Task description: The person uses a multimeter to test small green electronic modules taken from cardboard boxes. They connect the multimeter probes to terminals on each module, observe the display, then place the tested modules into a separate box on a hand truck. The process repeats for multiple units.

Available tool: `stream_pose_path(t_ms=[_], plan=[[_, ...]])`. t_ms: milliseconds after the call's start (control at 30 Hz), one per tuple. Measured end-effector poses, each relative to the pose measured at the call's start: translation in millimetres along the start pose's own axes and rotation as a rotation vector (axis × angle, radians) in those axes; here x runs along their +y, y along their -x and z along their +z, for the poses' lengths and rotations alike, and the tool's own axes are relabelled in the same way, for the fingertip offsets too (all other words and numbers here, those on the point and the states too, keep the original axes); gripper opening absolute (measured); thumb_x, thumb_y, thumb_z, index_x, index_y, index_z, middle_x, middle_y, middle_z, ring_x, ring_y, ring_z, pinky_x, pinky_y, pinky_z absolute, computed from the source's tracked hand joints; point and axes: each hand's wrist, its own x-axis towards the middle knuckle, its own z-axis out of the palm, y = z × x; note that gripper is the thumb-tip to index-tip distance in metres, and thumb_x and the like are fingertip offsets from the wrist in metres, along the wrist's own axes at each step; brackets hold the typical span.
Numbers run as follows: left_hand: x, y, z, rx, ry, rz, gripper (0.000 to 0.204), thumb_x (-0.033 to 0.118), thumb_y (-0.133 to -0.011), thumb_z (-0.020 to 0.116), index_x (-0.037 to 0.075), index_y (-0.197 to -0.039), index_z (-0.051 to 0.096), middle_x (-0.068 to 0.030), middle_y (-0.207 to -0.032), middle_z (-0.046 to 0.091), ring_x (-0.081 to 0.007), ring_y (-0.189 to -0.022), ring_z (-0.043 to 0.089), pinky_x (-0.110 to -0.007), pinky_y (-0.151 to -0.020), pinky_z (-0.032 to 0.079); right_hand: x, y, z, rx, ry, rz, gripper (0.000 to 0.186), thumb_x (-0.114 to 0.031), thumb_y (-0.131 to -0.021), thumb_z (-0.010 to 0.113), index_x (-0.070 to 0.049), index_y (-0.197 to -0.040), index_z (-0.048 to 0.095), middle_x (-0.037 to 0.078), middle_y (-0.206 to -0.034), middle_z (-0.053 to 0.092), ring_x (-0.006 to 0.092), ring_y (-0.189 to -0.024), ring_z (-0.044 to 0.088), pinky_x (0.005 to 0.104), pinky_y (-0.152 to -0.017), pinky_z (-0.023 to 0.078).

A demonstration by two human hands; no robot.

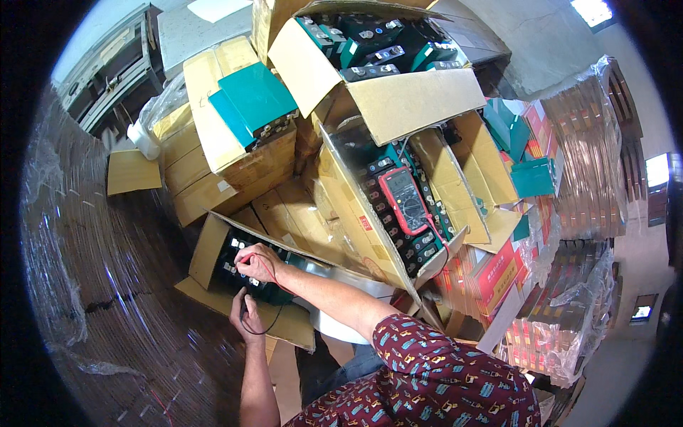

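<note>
Lower left of frame: right hand [257, 257] pinches red probe [245, 260], left hand [245, 307] grips black probe on batteries [245, 274] in open box [206, 249]. Slip could short terminals; meter [403, 200] mid-frame could slide.

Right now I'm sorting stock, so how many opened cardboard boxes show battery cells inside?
3: the top box, the middle box carrying the multimeter, and the low box both hands probe. Closed cartons may hide more.
</note>
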Motion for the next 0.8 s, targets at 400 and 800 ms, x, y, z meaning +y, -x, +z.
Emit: stream_pose_path(t_ms=[400, 800], plan=[[34.3, 10.9, -2.0, 0.091, 0.007, -0.003, 0.022, 0.009, -0.102, 0.058, -0.001, -0.119, 0.066, -0.0101, -0.110, 0.070, -0.0192, -0.101, 0.064, -0.034, -0.090, 0.052, -39.6, 47.9, -10.0, 0.084, -0.196, -0.018, 0.025, -0.012, -0.101, 0.059, -0.008, -0.123, 0.071, 0.007, -0.076, 0.070, 0.0110, -0.070, 0.064, 0.0323, -0.065, 0.053], [29.1, 29.1, 28.6, -0.112, -0.194, 0.273, 0.056, -0.002, -0.080, 0.068, -0.001, -0.135, 0.057, -0.0220, -0.137, 0.059, -0.0404, -0.129, 0.055, -0.046, -0.112, 0.043, -14.2, 191.8, -47.7, 0.530, -1.297, 0.922, 0.017, -0.018, -0.100, 0.067, -0.011, -0.114, 0.064, 0.006, -0.090, 0.069, 0.0177, -0.073, 0.066, 0.0335, -0.064, 0.057]])
